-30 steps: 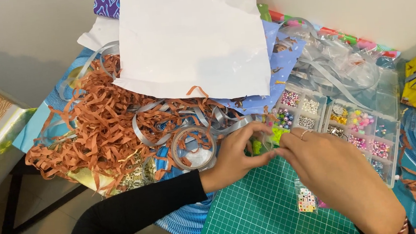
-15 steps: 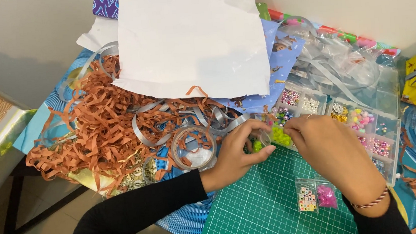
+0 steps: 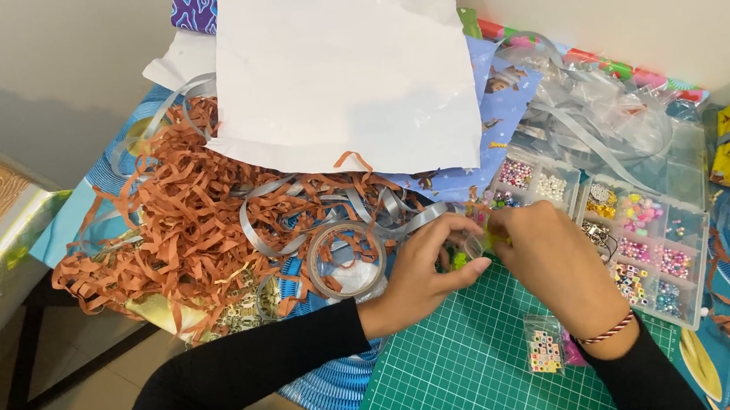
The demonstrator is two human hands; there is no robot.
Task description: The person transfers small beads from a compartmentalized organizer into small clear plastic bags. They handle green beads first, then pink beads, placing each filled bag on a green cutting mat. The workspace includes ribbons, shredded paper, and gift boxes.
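The left hand (image 3: 426, 269) and right hand (image 3: 552, 264) meet at the top edge of the green cutting mat (image 3: 482, 369), fingers pinched together on a small cluster of yellow-green beads (image 3: 460, 260). What looks like a small clear ring sits between the fingertips, though the view is too tight to be sure. From the hands, the clear bead organiser (image 3: 646, 244) lies at three o'clock, a roll of clear tape (image 3: 347, 258) at nine o'clock, and the heap of brown paper shred (image 3: 175, 220) beyond it. A white sheet (image 3: 345, 68) covers the twelve o'clock area. A small bag of letter beads (image 3: 544, 356) rests on the mat at five o'clock.
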